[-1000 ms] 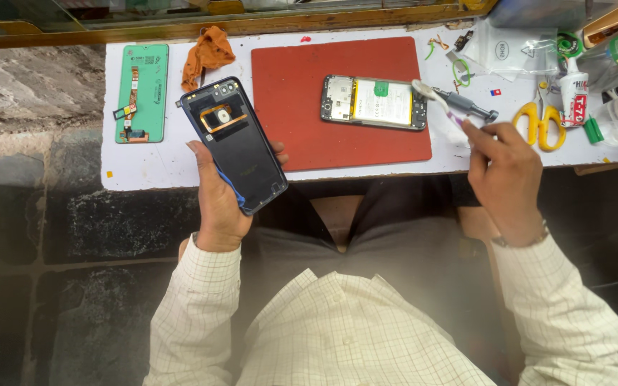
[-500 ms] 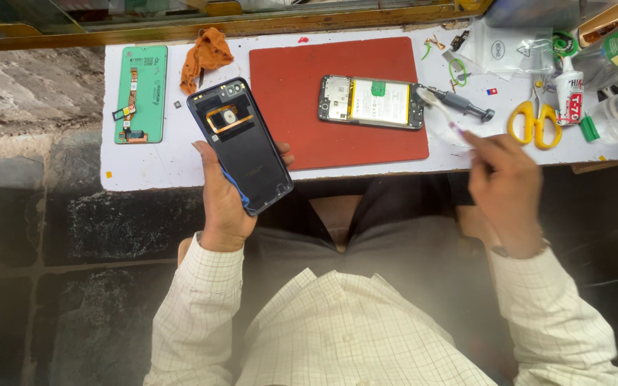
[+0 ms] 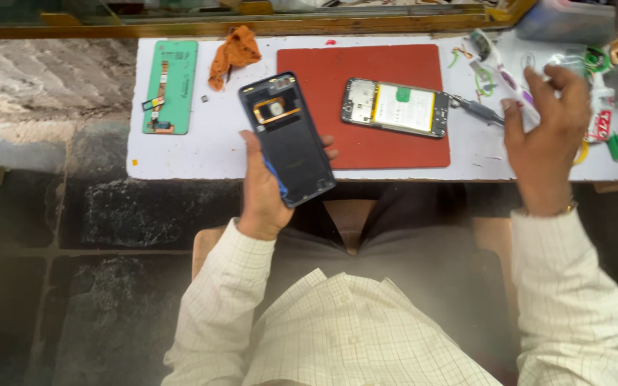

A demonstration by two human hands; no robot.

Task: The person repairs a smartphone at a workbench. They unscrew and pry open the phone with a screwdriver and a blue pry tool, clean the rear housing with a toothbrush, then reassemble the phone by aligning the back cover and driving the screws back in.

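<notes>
Left hand [image 3: 265, 191] gripping thin dark-blue plastic phone back cover [image 3: 287, 138] by its long edges above white bench [image 3: 180, 154], likely light, slightly flexible, slippery; right hand [image 3: 543, 136] open, empty, near tools.

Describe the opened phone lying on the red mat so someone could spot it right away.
Find the white worktable, then the red mat at its middle. The opened phone lies flat on the mat's right half, innards up, showing a white battery with a green tab, unlike the dark back cover held in the left hand.
</notes>
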